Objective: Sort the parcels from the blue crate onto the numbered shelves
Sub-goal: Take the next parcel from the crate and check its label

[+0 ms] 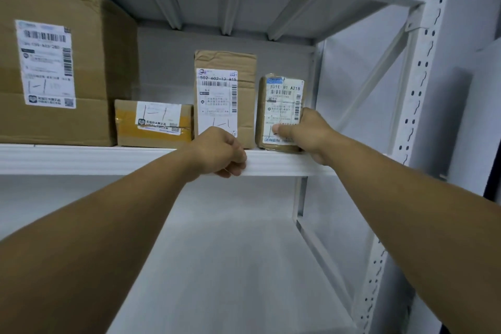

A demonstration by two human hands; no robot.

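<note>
A small brown parcel [280, 106] with a white shipping label stands upright at the right end of the white shelf [108, 160]. My right hand [306, 133] grips its lower right side, thumb pressed on the label. My left hand [221, 152] is in front of the shelf's front edge with its fingers curled and nothing in them. A taller brown parcel [225, 95] stands just left of the held one, partly hidden at its base by my left hand.
A flat box with yellow tape [154, 123] and a large cardboard box [54, 62] fill the shelf's left part. A white perforated upright [417, 89] frames the rack on the right. A lower shelf [230, 266] lies below my arms.
</note>
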